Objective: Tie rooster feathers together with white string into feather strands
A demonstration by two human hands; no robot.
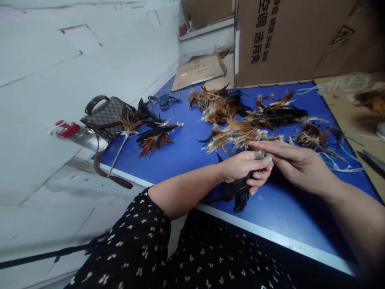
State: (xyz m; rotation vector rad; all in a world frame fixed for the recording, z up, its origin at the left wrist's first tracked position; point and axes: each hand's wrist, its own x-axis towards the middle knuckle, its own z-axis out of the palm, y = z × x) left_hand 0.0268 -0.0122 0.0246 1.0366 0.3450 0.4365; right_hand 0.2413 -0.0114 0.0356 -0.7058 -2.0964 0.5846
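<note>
A bundle of black feathers hangs over the front part of the blue table, its quill ends up. My left hand is closed round the bundle near its quill end. My right hand touches the same end, thumb and fingers pressed together at the pale tips; what they pinch is too small to make out. Just beyond my hands lie brown and tan feather bunches. Behind these is another brown bunch, with dark feathers to its right.
On the left of the blue table are a patterned handbag, a red-capped bottle and more feather bunches. Flat cardboard and a large carton stand behind. Scissors and pale strings lie right.
</note>
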